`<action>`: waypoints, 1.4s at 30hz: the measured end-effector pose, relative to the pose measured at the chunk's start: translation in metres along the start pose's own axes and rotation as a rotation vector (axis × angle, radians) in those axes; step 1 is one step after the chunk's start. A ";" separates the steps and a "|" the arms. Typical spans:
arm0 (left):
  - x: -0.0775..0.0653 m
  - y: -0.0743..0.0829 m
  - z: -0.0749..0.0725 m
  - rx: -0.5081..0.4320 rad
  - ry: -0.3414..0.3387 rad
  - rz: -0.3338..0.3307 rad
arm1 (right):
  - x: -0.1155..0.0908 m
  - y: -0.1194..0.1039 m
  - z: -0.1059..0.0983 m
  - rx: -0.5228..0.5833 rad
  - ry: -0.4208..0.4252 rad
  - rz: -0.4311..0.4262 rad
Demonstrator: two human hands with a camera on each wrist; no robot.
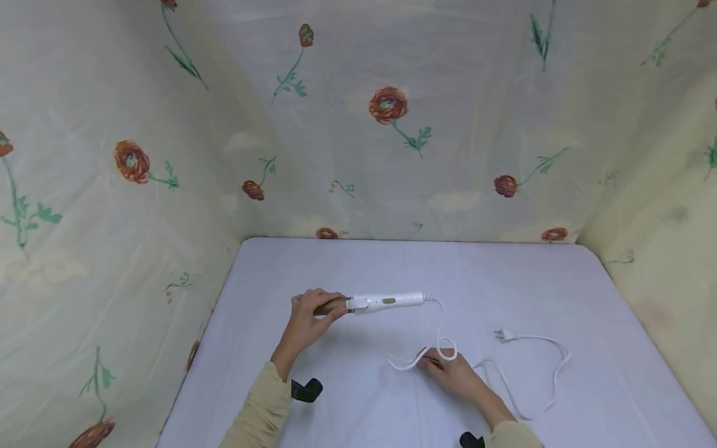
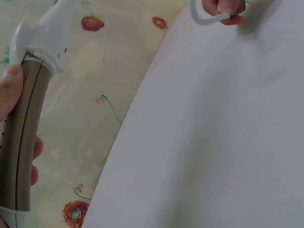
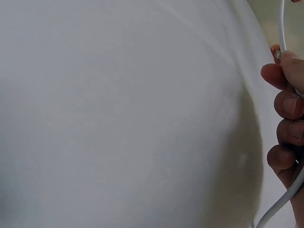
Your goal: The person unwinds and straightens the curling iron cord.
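Observation:
My left hand (image 1: 308, 318) grips a curling iron (image 1: 392, 302) by its brown barrel, above the table. Its white handle points right in the head view. In the left wrist view the barrel (image 2: 24, 128) shows a lengthwise seam, with thumb and fingertips on either side. A white cord (image 1: 440, 317) leaves the handle's end and loops down to my right hand (image 1: 455, 376), which holds it lower down and nearer. The right wrist view shows curled fingers (image 3: 289, 104) and thumb around the cord (image 3: 282, 28). The palm side is partly cut off there.
The rest of the cord (image 1: 554, 386) curves over the white table (image 1: 358, 264) at right, ending in a two-pin plug (image 1: 506, 336). Flowered curtains (image 1: 448, 124) hang along the back and sides. Black camera mounts (image 1: 307, 391) sit at both wrists.

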State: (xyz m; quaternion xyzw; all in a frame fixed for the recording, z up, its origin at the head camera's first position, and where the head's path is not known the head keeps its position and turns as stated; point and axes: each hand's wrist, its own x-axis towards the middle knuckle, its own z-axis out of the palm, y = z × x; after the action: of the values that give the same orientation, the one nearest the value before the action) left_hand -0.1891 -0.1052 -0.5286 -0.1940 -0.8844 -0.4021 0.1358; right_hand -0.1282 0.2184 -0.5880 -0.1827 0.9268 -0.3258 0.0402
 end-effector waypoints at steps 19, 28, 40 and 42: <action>0.018 -0.045 0.060 0.140 0.019 -0.023 | -0.038 -0.027 0.021 0.110 -0.017 -0.297; 0.026 -0.056 0.081 0.241 0.003 -0.022 | -0.049 -0.039 0.038 -0.007 0.142 -0.301; 0.038 -0.064 0.091 0.305 -0.067 -0.072 | -0.052 -0.020 0.043 -0.158 0.353 -0.213; 0.041 -0.066 0.091 0.302 -0.077 -0.054 | -0.054 -0.020 0.040 -0.117 0.333 -0.133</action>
State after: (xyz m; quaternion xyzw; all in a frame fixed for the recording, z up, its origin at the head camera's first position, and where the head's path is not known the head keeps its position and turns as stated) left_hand -0.2631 -0.0654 -0.6143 -0.1626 -0.9444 -0.2601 0.1186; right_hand -0.0645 0.2004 -0.6093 -0.1893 0.9237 -0.2992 -0.1460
